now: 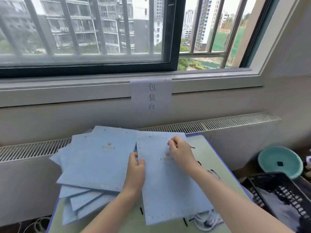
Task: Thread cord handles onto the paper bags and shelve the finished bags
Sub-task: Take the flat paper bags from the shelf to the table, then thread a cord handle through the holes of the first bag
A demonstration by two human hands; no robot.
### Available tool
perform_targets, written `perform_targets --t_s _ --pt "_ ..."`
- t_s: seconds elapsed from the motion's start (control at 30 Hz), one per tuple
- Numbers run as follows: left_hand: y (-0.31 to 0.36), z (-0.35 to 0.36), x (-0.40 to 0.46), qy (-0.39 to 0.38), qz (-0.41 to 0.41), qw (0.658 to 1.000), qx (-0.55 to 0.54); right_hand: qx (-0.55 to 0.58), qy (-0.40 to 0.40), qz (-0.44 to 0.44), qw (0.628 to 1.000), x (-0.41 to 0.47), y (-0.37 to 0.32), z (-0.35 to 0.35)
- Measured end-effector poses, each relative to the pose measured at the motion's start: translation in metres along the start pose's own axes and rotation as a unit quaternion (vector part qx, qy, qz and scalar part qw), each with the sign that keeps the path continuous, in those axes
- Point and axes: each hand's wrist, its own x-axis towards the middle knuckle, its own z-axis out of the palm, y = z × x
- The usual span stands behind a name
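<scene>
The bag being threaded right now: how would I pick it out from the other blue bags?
On the small table under the window, find the fanned stack of blue bags on the left. The bag being threaded lies alone just right of it, the only one touched: left hand grips its edge, right hand pinches near its top.

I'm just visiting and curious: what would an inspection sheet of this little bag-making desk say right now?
Surface: pale green table, blue-edged.
Job's things: flat blue paper bag in hand; messy stack of bags left of it; white cord bundle at the near edge.
Clutter: small black cord tips scattered about.
Hands: left hand grips the bag's left edge; right hand pinches near its top holes.
Cables: nothing seen.
Surroundings: barred window, paper sign, teal basin, black crate.
</scene>
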Motion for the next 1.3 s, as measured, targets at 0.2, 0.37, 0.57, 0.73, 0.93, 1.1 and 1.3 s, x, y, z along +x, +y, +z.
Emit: perform_targets --t_s 0.2,0.37,0.57,0.73,0.93,1.1,1.3 --pt "-0.056 0.030 0.012 0.046 0.097 0.994 -0.014 0.052 0.044 -0.096 0.993 0.012 0.059 0.024" --pt "-0.094 0.040 0.012 0.061 0.147 0.987 -0.004 0.103 0.042 -0.153 0.982 0.005 0.090 0.032" --pt "-0.110 0.050 0.021 0.039 0.188 0.979 0.071 0.116 0.038 -0.138 0.983 0.007 0.098 0.022" --pt "-0.122 0.062 0.023 0.022 0.216 0.966 0.137 0.072 0.066 -0.164 0.982 0.017 0.101 0.011" --pt "-0.141 0.065 0.033 0.040 0.217 0.951 0.217 -0.079 0.039 -0.183 0.979 0.010 0.128 0.039" --pt "-0.139 0.067 0.035 0.044 0.200 0.948 0.246 -0.115 0.019 -0.155 0.981 0.009 0.132 0.040" --pt "-0.142 0.066 0.035 0.031 0.254 0.909 0.328 -0.170 -0.034 -0.120 0.978 0.014 0.126 0.042"
